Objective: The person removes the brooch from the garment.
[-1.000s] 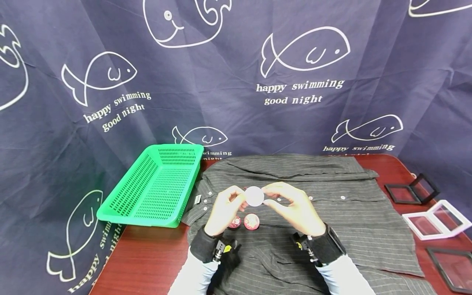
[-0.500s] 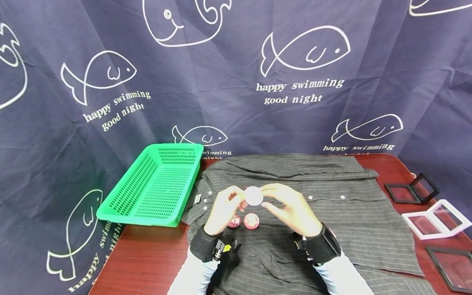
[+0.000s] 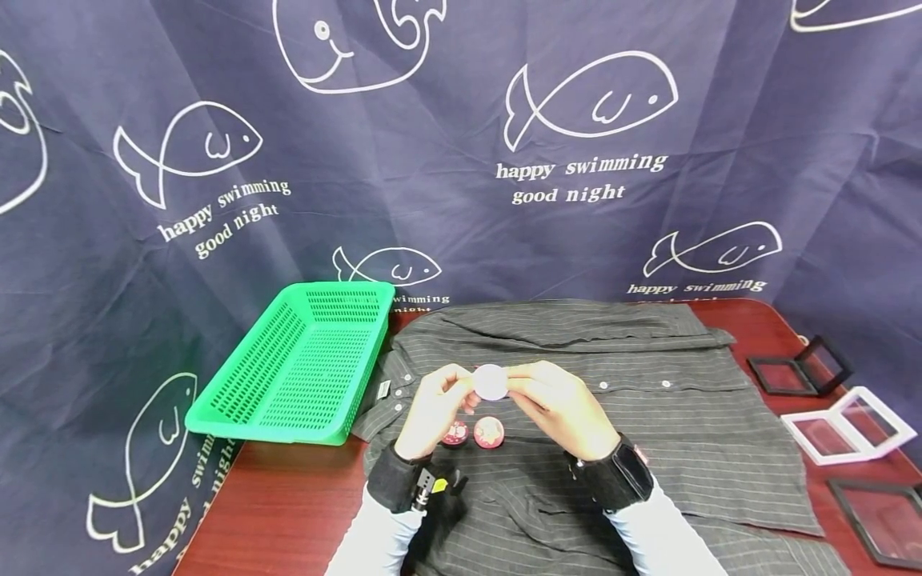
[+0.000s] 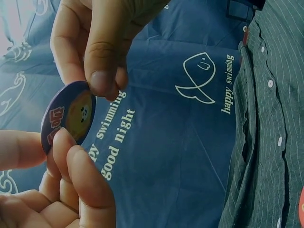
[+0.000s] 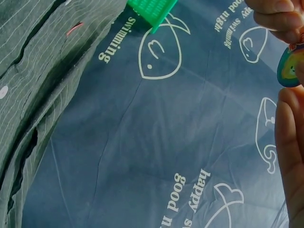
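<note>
one badge (image 3: 491,382), held up between the hands, above the shirt (image 3: 648,440). left hand (image 3: 432,412): thumb and fingers closed in a pinch on its left edge. right hand (image 3: 565,404): likewise, on the opposite edge. risk, as judged: both grips sit near the rim, so if either pinch eases, or the two pull unevenly, the badge could pivot or slip out. likely landing: on the red badge (image 3: 489,432) or its neighbour (image 3: 455,433), both on the shirt between the hands, knocking them askew. fingertips cover part of the print, so a small tilt might go unnoticed.
</note>
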`<state>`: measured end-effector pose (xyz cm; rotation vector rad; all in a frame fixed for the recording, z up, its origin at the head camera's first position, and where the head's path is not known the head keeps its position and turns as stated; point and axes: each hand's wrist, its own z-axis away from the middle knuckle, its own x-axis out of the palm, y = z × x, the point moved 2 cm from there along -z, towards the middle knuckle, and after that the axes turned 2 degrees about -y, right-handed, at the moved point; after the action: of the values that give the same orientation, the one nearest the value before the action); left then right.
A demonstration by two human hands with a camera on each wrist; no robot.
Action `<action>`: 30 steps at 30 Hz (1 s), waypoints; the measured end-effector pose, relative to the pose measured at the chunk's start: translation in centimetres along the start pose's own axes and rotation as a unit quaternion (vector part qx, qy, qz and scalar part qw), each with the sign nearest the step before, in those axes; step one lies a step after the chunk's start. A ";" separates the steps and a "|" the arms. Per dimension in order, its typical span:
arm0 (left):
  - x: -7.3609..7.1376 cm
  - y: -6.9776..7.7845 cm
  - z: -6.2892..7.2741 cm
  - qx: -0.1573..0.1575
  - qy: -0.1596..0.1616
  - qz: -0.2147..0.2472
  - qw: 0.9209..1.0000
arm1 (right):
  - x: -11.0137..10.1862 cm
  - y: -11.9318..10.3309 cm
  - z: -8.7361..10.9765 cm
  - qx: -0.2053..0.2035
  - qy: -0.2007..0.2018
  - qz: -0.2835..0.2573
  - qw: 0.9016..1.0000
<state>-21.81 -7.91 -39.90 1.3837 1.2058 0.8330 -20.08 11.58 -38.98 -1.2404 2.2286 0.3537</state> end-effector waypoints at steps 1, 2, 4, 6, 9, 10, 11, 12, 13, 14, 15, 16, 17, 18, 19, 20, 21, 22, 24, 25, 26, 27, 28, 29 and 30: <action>0.0 0.0 0.0 0.000 0.000 -0.001 1.000 | 0.0 0.0 0.0 -0.003 -0.001 0.004 1.000; 0.0 0.0 0.0 0.002 0.000 -0.002 1.000 | 0.0 0.0 0.0 -0.006 -0.002 0.006 1.000; 0.1 0.0 0.0 0.002 -0.001 -0.003 1.000 | -0.1 0.0 0.1 -0.010 -0.004 0.012 1.000; 0.1 0.0 0.0 0.000 -0.001 -0.003 1.000 | -0.1 0.0 0.1 -0.016 -0.004 0.015 1.000; 0.1 0.0 0.1 -0.005 -0.006 -0.005 1.000 | -0.1 0.1 0.1 -0.023 0.003 0.013 1.000; 0.1 0.1 0.1 -0.006 -0.007 -0.007 1.000 | -0.2 0.2 0.1 -0.025 0.008 0.009 1.000; 0.2 0.1 0.1 -0.008 -0.009 -0.009 1.000 | -0.2 0.2 0.1 -0.027 0.013 0.005 1.000; 0.2 0.1 0.1 -0.008 -0.012 -0.012 1.000 | -0.2 0.3 0.1 -0.029 0.019 0.002 0.999; 0.2 0.1 0.2 -0.007 -0.014 -0.015 1.000 | -0.3 0.3 0.1 -0.032 0.024 -0.002 0.999; 0.3 0.1 0.2 -0.007 -0.017 -0.016 1.000 | -0.3 0.4 0.1 -0.033 0.029 -0.005 0.999; 0.3 0.0 0.2 -0.005 -0.018 -0.018 1.000 | -0.3 0.4 0.1 -0.035 0.034 -0.009 0.999; 0.3 0.0 0.2 -0.004 -0.019 -0.018 1.000 | -0.4 0.4 0.1 -0.037 0.037 -0.010 0.999; 0.3 0.0 0.2 -0.001 -0.021 -0.018 1.000 | -0.4 0.4 0.2 -0.036 0.038 -0.010 0.999; 0.4 -0.1 0.2 0.002 -0.023 -0.018 1.000 | -0.4 0.4 0.2 -0.034 0.038 -0.010 0.999; 0.4 -0.1 0.3 0.004 -0.024 -0.017 1.000 | -0.5 0.5 0.2 -0.030 0.038 -0.010 0.999; 0.4 -0.1 0.3 0.007 -0.026 -0.017 0.999 | -0.5 0.5 0.3 -0.025 0.036 -0.011 0.999; 0.4 -0.1 0.3 0.009 -0.027 -0.018 0.999 | -0.5 0.5 0.4 -0.018 0.034 -0.013 0.999; 0.4 -0.1 0.4 0.011 -0.028 -0.018 0.999 | -0.6 0.5 0.4 -0.009 0.032 -0.015 0.999; 0.4 -0.1 0.5 0.015 -0.031 -0.023 0.999 | -0.7 0.6 0.5 0.009 0.029 -0.024 0.999; 0.4 -0.1 0.5 0.017 -0.031 -0.027 0.999 | -0.8 0.7 0.5 0.018 0.028 -0.031 0.999; 0.3 -0.2 0.6 0.017 -0.030 -0.030 0.999 | -0.9 0.8 0.5 0.027 0.028 -0.039 0.998; 0.3 -0.2 0.6 0.018 -0.029 -0.033 0.999 | -1.0 0.8 0.6 0.036 0.031 -0.047 0.998; 0.2 -0.3 0.7 0.019 -0.025 -0.039 0.999 | -1.1 0.9 0.7 0.045 0.033 -0.056 0.997; 0.2 -0.3 0.8 0.019 -0.021 -0.046 0.999 | -1.3 1.0 0.8 0.056 0.036 -0.065 0.996; 0.2 -0.3 1.0 0.022 -0.016 -0.053 0.998 | -1.4 1.1 0.9 0.066 0.040 -0.074 0.994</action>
<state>-20.92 -8.04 -40.43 1.3514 1.2671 0.7125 -20.10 13.52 -38.90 -1.3590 2.1712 0.0999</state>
